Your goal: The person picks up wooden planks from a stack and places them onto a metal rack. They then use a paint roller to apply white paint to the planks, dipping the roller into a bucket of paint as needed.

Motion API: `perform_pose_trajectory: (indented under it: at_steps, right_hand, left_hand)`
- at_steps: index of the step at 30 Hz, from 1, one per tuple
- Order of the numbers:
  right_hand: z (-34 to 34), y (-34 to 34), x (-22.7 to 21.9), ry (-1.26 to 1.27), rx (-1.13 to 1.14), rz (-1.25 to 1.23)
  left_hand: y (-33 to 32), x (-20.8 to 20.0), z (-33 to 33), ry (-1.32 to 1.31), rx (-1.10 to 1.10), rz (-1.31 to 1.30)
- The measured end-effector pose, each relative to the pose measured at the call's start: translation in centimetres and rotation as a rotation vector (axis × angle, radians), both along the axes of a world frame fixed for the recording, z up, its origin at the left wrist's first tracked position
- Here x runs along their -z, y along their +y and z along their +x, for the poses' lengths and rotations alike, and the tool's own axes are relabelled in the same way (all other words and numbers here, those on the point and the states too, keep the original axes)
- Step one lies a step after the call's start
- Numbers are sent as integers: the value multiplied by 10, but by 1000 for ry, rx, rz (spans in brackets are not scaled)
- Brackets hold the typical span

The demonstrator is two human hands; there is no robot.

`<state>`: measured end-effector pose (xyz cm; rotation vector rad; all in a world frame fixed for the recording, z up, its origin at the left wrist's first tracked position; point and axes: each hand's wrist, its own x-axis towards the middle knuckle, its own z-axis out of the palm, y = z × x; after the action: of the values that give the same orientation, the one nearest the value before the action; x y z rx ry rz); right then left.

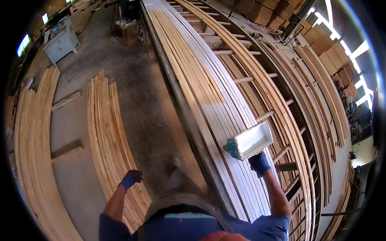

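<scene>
My right hand (260,164), in a dark blue glove, is closed on the near end of a rectangular paint box (253,140). White paint coats the inside of the box, and a teal wrapped part shows at its left corner. The box is over a row of long wooden strips (219,132) laid side by side. Part of these strips is white, while a stretch farther away is bare yellowish wood. My left hand (130,179), also gloved in blue, hangs at my left with its fingers curled and nothing visible in them, above a lower stack of bare strips (106,120).
Another wood stack (38,132) lies at far left, on cross supports (67,154). Right of the painted row, long boards (277,96) rest on a rack with round rungs (265,116). A grey cabinet (61,42) stands far left; stacked timber (261,12) is at the back.
</scene>
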<state>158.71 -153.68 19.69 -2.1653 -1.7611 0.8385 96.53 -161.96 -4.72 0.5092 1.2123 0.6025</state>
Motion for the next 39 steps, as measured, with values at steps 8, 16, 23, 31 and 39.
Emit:
perform_pose_trajectory:
  at_steps: [8,16,23,31,39]
  right_hand:
    - [-80,265,26,-181,-364,356]
    - [-199,531,-4,-128,-277,184]
    - [-306,734,-19,-4,-160,107]
    - [-394,975,-18,128,43,22]
    - [-481,1250,-17,89,-41,-42]
  left_hand:
    - [119,-7,-47,146,-91,-55]
    - [194,12,-107,348,-204,-502]
    - [374,13,-216,213,-292,-461]
    - [580,-28,-287,270,-555,8]
    - [690,19,-315,334,-420,-239]
